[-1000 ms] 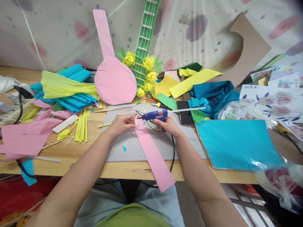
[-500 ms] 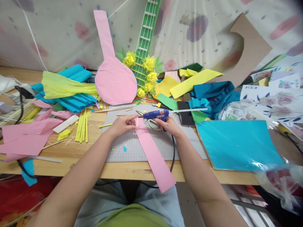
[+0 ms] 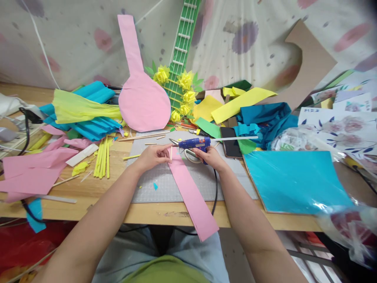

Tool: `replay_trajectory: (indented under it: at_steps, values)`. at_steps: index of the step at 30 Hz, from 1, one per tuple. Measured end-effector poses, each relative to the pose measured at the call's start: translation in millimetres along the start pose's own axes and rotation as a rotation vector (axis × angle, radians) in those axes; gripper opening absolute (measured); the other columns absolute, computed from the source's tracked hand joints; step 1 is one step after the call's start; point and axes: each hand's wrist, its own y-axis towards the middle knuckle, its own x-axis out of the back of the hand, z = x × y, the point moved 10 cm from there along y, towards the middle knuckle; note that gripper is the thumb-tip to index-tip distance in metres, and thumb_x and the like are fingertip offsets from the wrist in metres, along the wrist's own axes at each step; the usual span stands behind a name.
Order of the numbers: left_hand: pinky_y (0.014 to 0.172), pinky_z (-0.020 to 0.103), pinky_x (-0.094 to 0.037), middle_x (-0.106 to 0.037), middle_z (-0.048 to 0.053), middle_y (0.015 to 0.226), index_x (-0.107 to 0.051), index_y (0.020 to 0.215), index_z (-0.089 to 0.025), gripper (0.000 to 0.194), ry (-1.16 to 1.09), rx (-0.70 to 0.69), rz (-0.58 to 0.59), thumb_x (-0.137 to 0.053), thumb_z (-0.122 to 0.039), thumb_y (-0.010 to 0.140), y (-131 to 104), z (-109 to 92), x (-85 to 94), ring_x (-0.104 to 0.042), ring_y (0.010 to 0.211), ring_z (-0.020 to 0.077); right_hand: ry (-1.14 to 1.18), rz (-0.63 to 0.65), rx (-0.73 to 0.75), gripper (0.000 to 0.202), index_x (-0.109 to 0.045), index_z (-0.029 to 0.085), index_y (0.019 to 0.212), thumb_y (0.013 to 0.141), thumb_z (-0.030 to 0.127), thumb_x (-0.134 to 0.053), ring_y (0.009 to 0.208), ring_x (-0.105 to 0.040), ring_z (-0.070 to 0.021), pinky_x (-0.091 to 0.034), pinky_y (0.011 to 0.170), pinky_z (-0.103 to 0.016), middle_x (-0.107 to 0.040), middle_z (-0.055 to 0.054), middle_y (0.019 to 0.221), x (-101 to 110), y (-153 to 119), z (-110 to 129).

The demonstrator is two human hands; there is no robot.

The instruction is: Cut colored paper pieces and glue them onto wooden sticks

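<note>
My right hand [image 3: 209, 158] is closed round the grip of a blue hot glue gun [image 3: 196, 143]. A long white glue stick [image 3: 235, 138] pokes out of the gun's back, and the metal tip points left, above my left fingers. With thumb and fingertips, my left hand [image 3: 153, 157] pinches a short pale stick [image 3: 171, 152] at the top end of a pink paper strip [image 3: 193, 192]. The strip slants across the grey cutting mat [image 3: 159, 192] and hangs over the table's front edge. White-handled scissors [image 3: 191, 158] lie partly hidden behind the gun.
Behind stand a pink guitar-shaped cutout [image 3: 144, 102] and a green fretboard [image 3: 181, 49] with yellow paper flowers. Yellow rolled paper sticks [image 3: 102, 159] and pink paper [image 3: 32, 173] lie left. To the right are a phone [image 3: 231, 141] and a blue board [image 3: 294, 181]. The gun's black cord [image 3: 216, 192] drops off the edge.
</note>
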Motion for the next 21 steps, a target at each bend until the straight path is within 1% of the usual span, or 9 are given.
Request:
replay_trajectory:
  at_steps: [2,4,7,10,12,14,17,19,21]
  values:
    - [0.053,0.021,-0.041,-0.06,-0.001,0.069,-0.055,0.118,-0.017,0.059,-0.007,0.014,-0.016,-0.068,-0.03,0.063,0.2,1.9,1.2,-0.05,0.056,0.0086,-0.034,-0.008,0.007,0.041,-0.056,0.016,0.064,0.066,0.057,-0.057,0.044,-0.044,-0.0086,-0.035,0.046,-0.023,-0.05,0.002,0.048,3.8,0.0,1.8]
    - [0.054,0.022,-0.041,-0.06,0.0,0.069,-0.055,0.118,-0.016,0.06,-0.013,0.027,-0.049,-0.069,-0.032,0.062,0.4,4.6,4.6,-0.05,0.057,0.009,-0.09,-0.075,0.03,0.04,-0.061,0.016,0.071,0.065,0.055,-0.058,0.052,-0.051,-0.0114,-0.04,0.053,-0.024,-0.057,0.0,0.055,16.7,1.1,3.0]
    - [0.056,0.023,-0.041,-0.06,-0.001,0.069,-0.053,0.12,-0.016,0.064,-0.014,0.03,-0.139,-0.069,-0.034,0.061,1.1,9.0,14.9,-0.05,0.055,0.0086,-0.174,-0.274,0.035,0.043,-0.065,0.015,0.081,0.064,0.054,-0.059,0.069,-0.059,-0.0175,-0.044,0.066,-0.029,-0.065,-0.006,0.072,50.1,3.4,-4.5]
    - [0.055,0.023,-0.04,-0.058,-0.003,0.068,-0.051,0.123,-0.02,0.065,0.01,0.025,-0.319,-0.068,-0.036,0.062,0.3,15.0,35.6,-0.046,0.051,0.0068,-0.281,-0.434,-0.028,0.049,-0.066,0.014,0.088,0.066,0.057,-0.056,0.081,-0.061,-0.0229,-0.044,0.073,-0.034,-0.067,-0.01,0.083,77.5,6.4,-21.9]
    - [0.054,0.022,-0.038,-0.056,-0.004,0.067,-0.051,0.122,-0.021,0.064,0.038,0.023,-0.459,-0.067,-0.037,0.063,-2.0,19.7,51.3,-0.043,0.049,0.0058,-0.371,-0.441,-0.084,0.051,-0.066,0.015,0.091,0.067,0.058,-0.054,0.085,-0.061,-0.0247,-0.044,0.076,-0.035,-0.067,-0.011,0.087,82.4,11.1,-32.7]
    - [0.053,0.021,-0.037,-0.053,-0.005,0.064,-0.052,0.122,-0.021,0.063,0.049,0.021,-0.549,-0.067,-0.037,0.063,-3.8,24.2,61.9,-0.041,0.049,0.0056,-0.439,-0.403,-0.129,0.052,-0.066,0.016,0.093,0.067,0.059,-0.053,0.087,-0.06,-0.0253,-0.043,0.076,-0.036,-0.067,-0.012,0.089,80.0,15.7,-39.6]
    - [0.053,0.021,-0.035,-0.048,-0.005,0.061,-0.051,0.122,-0.021,0.063,0.053,-0.015,-0.59,-0.068,-0.037,0.063,-4.6,23.8,67.6,-0.041,0.052,0.0066,-0.489,-0.356,-0.118,0.054,-0.064,0.017,0.096,0.066,0.06,-0.053,0.087,-0.059,-0.0235,-0.043,0.074,-0.033,-0.066,-0.011,0.09,75.6,17.6,-37.7]
    - [0.055,0.021,-0.036,-0.046,-0.005,0.063,-0.053,0.12,-0.023,0.061,0.098,-0.087,-0.59,-0.069,-0.036,0.062,-6.1,13.9,66.7,-0.041,0.057,0.0076,-0.538,-0.372,-0.069,0.057,-0.063,0.016,0.096,0.062,0.061,-0.056,0.085,-0.057,-0.022,-0.042,0.072,-0.031,-0.064,-0.01,0.089,79.9,12.6,-28.7]
    - [0.058,0.021,-0.038,-0.044,-0.004,0.067,-0.056,0.116,-0.025,0.058,0.152,-0.168,-0.573,-0.07,-0.036,0.061,-8.4,0.8,62.1,-0.041,0.061,0.0083,-0.598,-0.421,-0.033,0.057,-0.061,0.014,0.09,0.058,0.062,-0.06,0.08,-0.055,-0.0207,-0.041,0.068,-0.03,-0.062,-0.01,0.086,91.5,1.8,-18.1]
